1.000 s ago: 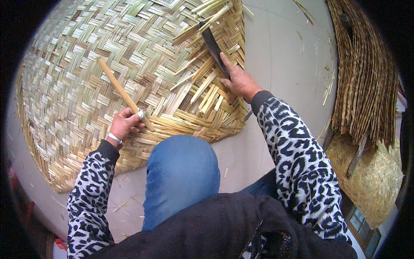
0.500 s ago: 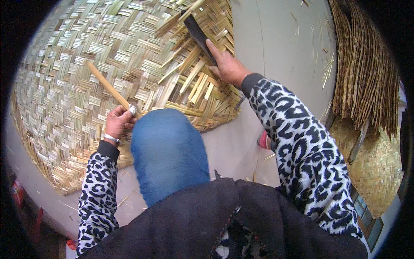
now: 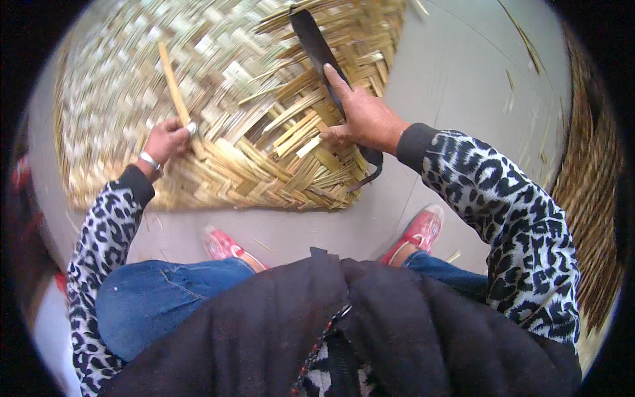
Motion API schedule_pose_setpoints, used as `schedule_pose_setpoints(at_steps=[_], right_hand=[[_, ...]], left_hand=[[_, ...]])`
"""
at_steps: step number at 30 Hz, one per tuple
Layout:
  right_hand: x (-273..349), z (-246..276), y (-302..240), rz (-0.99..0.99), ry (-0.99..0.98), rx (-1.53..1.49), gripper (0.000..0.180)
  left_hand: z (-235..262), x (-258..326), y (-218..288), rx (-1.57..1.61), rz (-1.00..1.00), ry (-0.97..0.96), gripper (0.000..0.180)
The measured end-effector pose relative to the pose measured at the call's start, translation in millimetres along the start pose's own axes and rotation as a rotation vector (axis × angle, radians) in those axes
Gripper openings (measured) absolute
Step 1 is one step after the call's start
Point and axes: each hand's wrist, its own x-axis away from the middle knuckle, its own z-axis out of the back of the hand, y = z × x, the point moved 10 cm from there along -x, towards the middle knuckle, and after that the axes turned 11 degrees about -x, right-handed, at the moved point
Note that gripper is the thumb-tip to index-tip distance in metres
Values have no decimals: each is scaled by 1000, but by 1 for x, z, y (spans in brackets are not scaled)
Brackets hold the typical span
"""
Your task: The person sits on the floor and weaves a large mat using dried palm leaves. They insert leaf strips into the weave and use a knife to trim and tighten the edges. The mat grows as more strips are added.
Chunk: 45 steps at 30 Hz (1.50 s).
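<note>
Nearest, blue jeans [image 3: 152, 298] and two red shoes [image 3: 423, 228] on the pale floor [image 3: 456, 99], just short of the mat's near edge. Beyond, over the woven straw mat [image 3: 119, 112], the left hand [image 3: 165, 140] pinches a thin tan stick [image 3: 173, 86] between thumb and fingers, while the right hand [image 3: 370, 119], forefinger laid along it, grips a dark flat tool [image 3: 314, 43] above the mat's right-hand corner and loose strips [image 3: 294, 135]. Off right, brown stalks [image 3: 589, 172], blurred.
</note>
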Motion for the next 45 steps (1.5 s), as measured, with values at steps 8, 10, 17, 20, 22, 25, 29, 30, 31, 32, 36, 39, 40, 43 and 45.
schedule_pose_setpoints(at_steps=[8,10,17,20,22,25,29,30,31,32,36,39,40,43,45], right_hand=[[-3,-6,-19,102,-320,256,96],[-2,-8,-18,117,-319,264,93],[-6,-12,-15,227,-314,271,90],[-8,-9,-12,273,-225,269,85],[-3,-12,-11,321,-190,267,81],[0,-13,-12,371,-127,293,80],[1,-18,-9,359,-85,376,79],[0,-20,-7,336,-88,399,77],[-1,-21,-7,321,-72,403,77],[-3,-23,-5,293,-85,410,78],[-7,-27,-4,269,-96,446,78],[-8,-27,-4,280,-87,455,78],[-9,-28,-4,285,-90,450,78],[-9,-29,-2,279,-69,465,73],[-9,-29,-1,278,-62,479,71]], left_hand=[[-50,123,34,290,106,288,23],[-77,152,48,160,177,294,25],[-149,170,96,344,16,278,29],[-191,148,87,436,26,278,28],[-221,147,75,509,-8,284,27],[-214,133,62,421,-100,309,26],[-209,117,46,476,-135,253,27],[-208,116,44,494,-146,261,27],[-210,116,44,525,-169,266,26],[-211,116,44,571,-200,283,26],[-214,118,37,690,-192,357,26],[-213,117,36,777,-208,356,26],[-211,117,35,787,-206,372,26],[-205,118,40,764,-260,405,26],[-205,119,44,758,-285,413,25]])
